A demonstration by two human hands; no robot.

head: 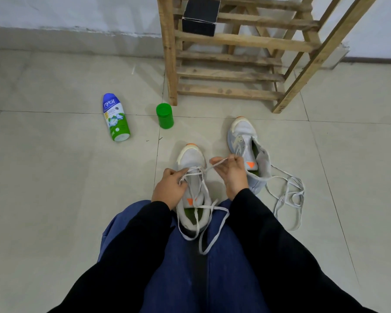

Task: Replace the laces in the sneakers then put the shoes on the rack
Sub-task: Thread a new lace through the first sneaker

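A grey-white sneaker (191,158) with an orange toe tip stands on the floor between my knees, partly laced with a pale lace (198,220) whose ends trail over its heel. My left hand (169,188) grips the lace at the shoe's left side. My right hand (231,171) pinches a loop of the same lace above the shoe's right side. A second sneaker (242,134) lies to the right with no lace in it. A loose lace (289,195) is tangled on the floor by its heel. The wooden rack (230,91) stands beyond.
A black box (200,16) sits on a rack shelf. A blue-and-green powder bottle (115,117) lies on the tiles at left, with a green cap (164,115) beside it. The wall runs behind the rack.
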